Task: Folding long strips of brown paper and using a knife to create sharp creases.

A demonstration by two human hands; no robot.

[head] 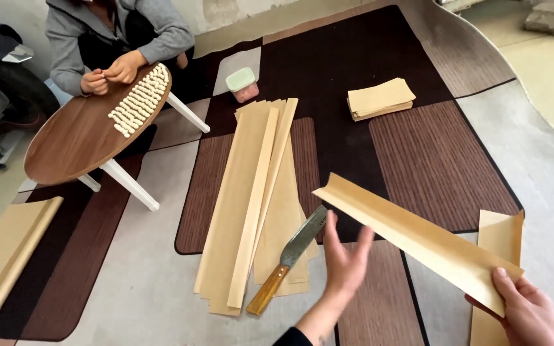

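Right hand (528, 312) pinches the near end of a long folded brown paper strip (418, 238) held above the rug (418, 160). Left hand (344, 256) open, fingers spread, just under the strip, possibly touching. Knife (290, 256) lies on flat paper strips (251, 198) nearby.

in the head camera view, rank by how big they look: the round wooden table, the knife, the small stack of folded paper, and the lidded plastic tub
1. Round wooden table
2. Knife
3. Small stack of folded paper
4. Lidded plastic tub

The knife lies nearer the camera, so its lead over the stack is unsure.
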